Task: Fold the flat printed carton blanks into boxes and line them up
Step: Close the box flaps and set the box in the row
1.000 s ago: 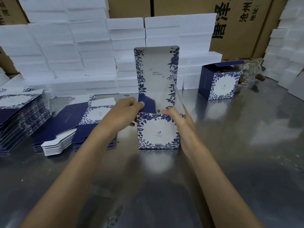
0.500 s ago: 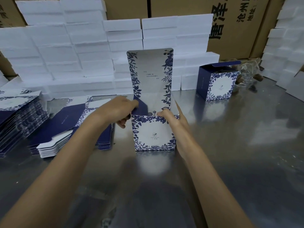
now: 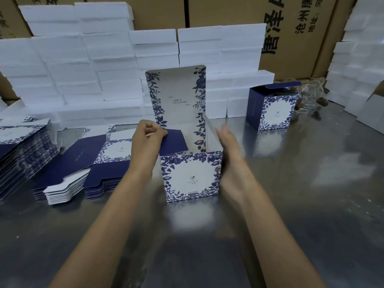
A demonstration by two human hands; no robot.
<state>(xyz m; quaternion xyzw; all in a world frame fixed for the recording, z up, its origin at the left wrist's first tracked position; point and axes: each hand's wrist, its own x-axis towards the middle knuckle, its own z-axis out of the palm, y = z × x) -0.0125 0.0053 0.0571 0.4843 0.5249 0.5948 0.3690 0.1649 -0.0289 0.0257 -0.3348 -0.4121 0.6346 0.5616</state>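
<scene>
Left hand (image 3: 148, 135) pinching navy side flap of upright box (image 3: 190, 177), right hand (image 3: 227, 146) flat against its side, fingers straight

Work surface: brushed metal table (image 3: 301, 204), grey, glossy, throwing back soft blurred reflections of pale shapes under diffuse overhead light. Rear of table: white foam blocks (image 3: 99, 65) stacked in uneven tiers, several rows deep, spanning left to centre. Right edge: a second white foam stack (image 3: 357, 65) rising out of view. Behind both: brown corrugated shipping cartons (image 3: 234, 15) forming a wall, printed with large black Chinese characters. Far right on the table: crumpled clear plastic wrap (image 3: 309, 98).
</scene>
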